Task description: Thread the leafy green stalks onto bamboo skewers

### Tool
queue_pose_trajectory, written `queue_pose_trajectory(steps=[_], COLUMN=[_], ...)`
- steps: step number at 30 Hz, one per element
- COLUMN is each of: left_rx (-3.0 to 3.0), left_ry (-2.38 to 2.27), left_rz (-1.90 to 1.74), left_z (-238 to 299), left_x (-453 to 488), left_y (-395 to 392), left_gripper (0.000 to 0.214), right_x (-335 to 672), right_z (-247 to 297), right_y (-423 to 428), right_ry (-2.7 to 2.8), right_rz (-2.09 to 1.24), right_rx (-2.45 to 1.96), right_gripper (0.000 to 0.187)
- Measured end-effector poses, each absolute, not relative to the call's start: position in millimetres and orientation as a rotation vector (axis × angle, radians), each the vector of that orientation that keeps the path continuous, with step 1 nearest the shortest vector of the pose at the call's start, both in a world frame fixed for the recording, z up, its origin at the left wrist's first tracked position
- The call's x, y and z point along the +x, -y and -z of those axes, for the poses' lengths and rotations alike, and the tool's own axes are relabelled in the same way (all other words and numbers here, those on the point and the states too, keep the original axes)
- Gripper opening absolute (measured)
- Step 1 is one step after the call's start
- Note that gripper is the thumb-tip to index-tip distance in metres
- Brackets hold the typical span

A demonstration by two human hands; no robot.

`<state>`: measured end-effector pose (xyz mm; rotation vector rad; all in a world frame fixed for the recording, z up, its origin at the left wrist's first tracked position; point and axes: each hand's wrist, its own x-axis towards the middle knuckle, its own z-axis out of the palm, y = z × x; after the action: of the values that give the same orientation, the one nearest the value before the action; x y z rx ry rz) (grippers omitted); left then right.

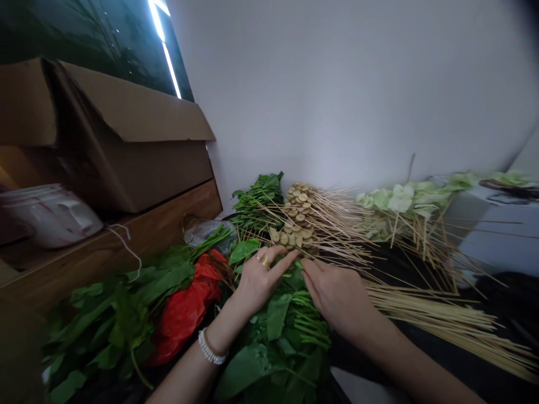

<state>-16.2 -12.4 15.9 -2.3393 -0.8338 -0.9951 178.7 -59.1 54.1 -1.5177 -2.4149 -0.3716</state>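
Note:
My left hand (261, 276), with a gold ring on a finger and a beaded bracelet at the wrist, is closed at the middle of the view. Close to its right, my right hand (337, 292) is closed too, thumb and fingers pinched. A bit of green stem (298, 262) shows between the fingertips of both hands. Part of it is hidden by the fingers. Under the hands lies a pile of leafy greens (280, 320) with cut stems. Just beyond are skewers of round pale slices (298, 205), their bare sticks pointing right.
Bare bamboo skewers (438, 320) lie at the right. Skewered pale green leaves (400, 199) and skewered dark greens (263, 196) rest along the wall. At left are more loose greens (122, 314), a red plastic bag (185, 308), a white jug (54, 216) and a cardboard box (143, 168).

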Motion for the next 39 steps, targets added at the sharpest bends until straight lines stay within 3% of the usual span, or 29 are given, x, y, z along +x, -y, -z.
queue_pose_trajectory(steps=[11, 16, 24, 30, 34, 39], left_rx=[-2.46, -2.409, -2.49, -2.338, -2.773, -3.064], left_ry=[0.77, 0.803, 1.126, 1.227, 1.216, 1.252], left_rz=[0.656, 0.782, 1.352, 1.046, 0.723, 0.286], left_z=[-27, -29, -42, -43, -29, -3], left_x=[-7, -6, -15, -19, -1, 14], left_y=[20, 23, 24, 21, 31, 40], left_gripper=[0.021, 0.014, 0.021, 0.018, 0.029, 0.08], right_x=[171, 171, 173, 195, 200, 198], right_z=[-46, -43, -45, -57, -60, -59], right_y=[62, 60, 54, 45, 44, 43], right_ry=[2.388, 2.382, 2.234, 2.036, 2.054, 2.063], right_rz=[0.692, 0.594, 0.27, 0.246, 0.258, 0.218], right_rx=[-1.386, -1.246, -1.044, -1.085, -1.119, -1.126], right_gripper=[0.012, 0.012, 0.022, 0.024, 0.026, 0.028])
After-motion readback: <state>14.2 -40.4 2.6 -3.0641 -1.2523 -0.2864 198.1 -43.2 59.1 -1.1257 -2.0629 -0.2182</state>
